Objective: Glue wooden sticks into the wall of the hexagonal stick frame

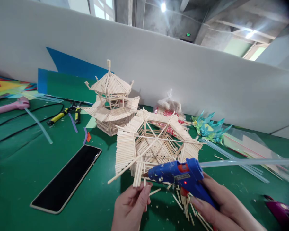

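Note:
My right hand grips a blue hot glue gun with a small red light lit and a long clear glue stick in its back. Its nozzle points left, close to the front of an unfinished stick pavilion built from thin wooden sticks. My left hand pinches a short wooden stick below the nozzle, at the pavilion's front edge. Whether the nozzle touches that stick I cannot tell. Several sticks lie side by side just left of it, forming a roof panel.
A two-tier stick pavilion stands behind. At left lie a phone, yellow-black pliers and a pink glue gun. Loose sticks are scattered front right. Folded blue paper and a purple object are at right.

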A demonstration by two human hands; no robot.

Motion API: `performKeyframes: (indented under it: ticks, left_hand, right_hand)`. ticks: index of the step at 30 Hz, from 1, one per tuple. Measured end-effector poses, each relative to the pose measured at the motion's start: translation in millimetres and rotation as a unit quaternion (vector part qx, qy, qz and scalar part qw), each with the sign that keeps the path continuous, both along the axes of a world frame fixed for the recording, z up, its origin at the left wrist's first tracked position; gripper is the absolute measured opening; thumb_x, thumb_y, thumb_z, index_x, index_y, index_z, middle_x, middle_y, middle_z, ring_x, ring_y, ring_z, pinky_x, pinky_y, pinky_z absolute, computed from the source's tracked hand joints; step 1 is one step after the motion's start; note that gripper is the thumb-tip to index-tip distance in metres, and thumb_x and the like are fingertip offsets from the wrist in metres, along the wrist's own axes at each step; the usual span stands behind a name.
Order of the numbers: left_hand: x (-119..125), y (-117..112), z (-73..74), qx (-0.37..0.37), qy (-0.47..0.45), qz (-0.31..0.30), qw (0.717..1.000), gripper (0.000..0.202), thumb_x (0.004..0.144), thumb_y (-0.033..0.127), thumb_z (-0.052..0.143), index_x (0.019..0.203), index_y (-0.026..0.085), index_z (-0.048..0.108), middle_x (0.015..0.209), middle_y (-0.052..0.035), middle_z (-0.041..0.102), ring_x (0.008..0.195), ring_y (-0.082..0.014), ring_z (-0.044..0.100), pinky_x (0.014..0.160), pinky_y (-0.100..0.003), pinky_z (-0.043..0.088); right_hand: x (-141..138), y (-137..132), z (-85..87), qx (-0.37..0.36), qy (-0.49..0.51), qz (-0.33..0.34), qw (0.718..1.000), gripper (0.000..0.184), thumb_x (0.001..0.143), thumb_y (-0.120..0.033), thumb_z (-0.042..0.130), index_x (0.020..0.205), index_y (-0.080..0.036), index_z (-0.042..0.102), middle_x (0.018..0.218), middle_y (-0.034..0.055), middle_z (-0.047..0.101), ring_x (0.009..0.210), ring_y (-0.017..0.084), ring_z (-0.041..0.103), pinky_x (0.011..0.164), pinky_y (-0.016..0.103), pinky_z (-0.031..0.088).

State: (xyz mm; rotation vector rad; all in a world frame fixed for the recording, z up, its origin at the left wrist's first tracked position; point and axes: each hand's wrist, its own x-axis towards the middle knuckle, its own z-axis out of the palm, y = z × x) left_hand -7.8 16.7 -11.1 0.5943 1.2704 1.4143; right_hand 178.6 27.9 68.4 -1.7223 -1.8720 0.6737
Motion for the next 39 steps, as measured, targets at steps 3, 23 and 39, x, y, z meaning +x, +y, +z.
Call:
performKeyframes:
  ticks: [3, 23, 39]
  left_hand:
    - [0, 0, 0.4, -0.002, 0.000, -0.001, 1.000, 0.020, 0.060, 0.036, 0.069, 0.056, 0.016, 0.065, 0.048, 0.0001, 0.056, 0.046, -0.0110, 0.046, 0.041, -0.020, 0.036]
    - [-1, 0, -1.6, -0.003, -0.011, -0.003, 1.000, 0.017, 0.061, 0.034, 0.070, 0.062, 0.017, 0.068, 0.050, 0.0008, 0.057, 0.048, -0.0110, 0.046, 0.042, -0.019, 0.037]
    - [-1, 0, -3.9, -0.001, -0.005, 0.000, 1.000, 0.018, 0.060, 0.034, 0.070, 0.064, 0.017, 0.070, 0.048, 0.0009, 0.057, 0.046, -0.0105, 0.046, 0.041, -0.019, 0.037]
  right_hand:
    - [-1, 0, -0.1, -0.004, 0.001, 0.012, 1.000, 0.061, 0.067, -0.064, 0.047, 0.109, -0.021, 0.061, 0.105, 0.0087, 0.066, 0.092, 0.026, 0.062, 0.076, 0.029, 0.051]
    - [12, 8, -9.3, -0.028, -0.021, 0.089, 0.995, 0.050, 0.077, -0.041, 0.053, 0.122, -0.020, 0.049, 0.118, 0.0104, 0.057, 0.103, 0.027, 0.055, 0.084, 0.037, 0.046]
    - [10, 4, -18.7, -0.015, -0.009, 0.044, 0.999, 0.054, 0.077, -0.049, 0.048, 0.121, -0.018, 0.050, 0.123, 0.0109, 0.053, 0.107, 0.027, 0.053, 0.087, 0.036, 0.042]
